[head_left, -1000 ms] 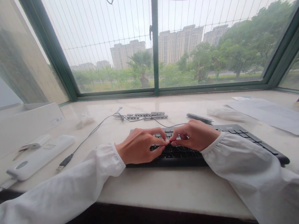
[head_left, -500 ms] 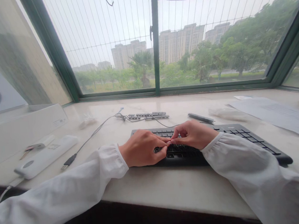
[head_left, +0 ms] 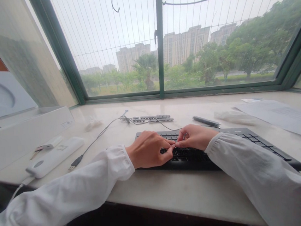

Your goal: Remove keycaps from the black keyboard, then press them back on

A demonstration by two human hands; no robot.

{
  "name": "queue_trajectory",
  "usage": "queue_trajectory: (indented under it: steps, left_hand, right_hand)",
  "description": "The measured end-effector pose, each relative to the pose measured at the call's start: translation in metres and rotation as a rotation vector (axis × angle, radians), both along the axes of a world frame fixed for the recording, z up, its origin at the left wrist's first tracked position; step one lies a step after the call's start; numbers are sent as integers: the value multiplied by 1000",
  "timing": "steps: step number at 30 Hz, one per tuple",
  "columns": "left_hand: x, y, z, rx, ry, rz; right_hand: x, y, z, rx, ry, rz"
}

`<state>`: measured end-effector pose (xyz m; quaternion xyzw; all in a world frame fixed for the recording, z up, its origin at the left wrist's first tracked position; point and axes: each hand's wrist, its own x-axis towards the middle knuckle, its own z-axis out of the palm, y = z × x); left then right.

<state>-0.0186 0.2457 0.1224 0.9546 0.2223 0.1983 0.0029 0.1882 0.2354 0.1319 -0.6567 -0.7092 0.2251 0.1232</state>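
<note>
A black keyboard lies on the pale windowsill, its right-hand block showing a bare grid where keycaps are off. Over its middle, my left hand is closed, thumb and forefinger brought together at the tips. My right hand pinches too, its fingertips meeting those of the left just above the keys. Whatever small thing sits between the fingertips is too hidden to name. Behind the keyboard, several loose dark keycaps lie in rows beside the tangled cable.
A USB plug lies left of my hands. Farther left are a white power strip and a white box. A dark narrow strip, a clear plastic bag and paper sheets lie behind and to the right.
The whole view has shifted slightly, so everything appears a little farther right. My hands stay pinched together over the keyboard, with the fingers only slightly moved.
</note>
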Motion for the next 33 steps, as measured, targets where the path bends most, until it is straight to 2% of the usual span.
queue_trajectory:
  steps: [6,15,21,24,27,30,33]
  left_hand:
    - [1,3,2,4,25,2]
    - [1,8,-1,-10,40,2]
    - [-3,6,-9,-61,-69,-17]
    - [-6,11,-7,-79,-192,26]
    - [-9,19,-3,-63,-271,129]
    - [-11,26,-1,-36,-267,218]
    - [-11,29,-2,-30,-279,270]
  right_hand:
    - [-3,2,1,-50,17,-25]
    - [-5,-1,-1,-52,-15,-14]
    - [5,-4,-5,50,57,5]
    - [13,-4,0,221,51,-60]
    - [17,-6,3,386,79,-87]
    - [12,-10,2,432,137,27]
    - [4,-12,-4,388,44,154]
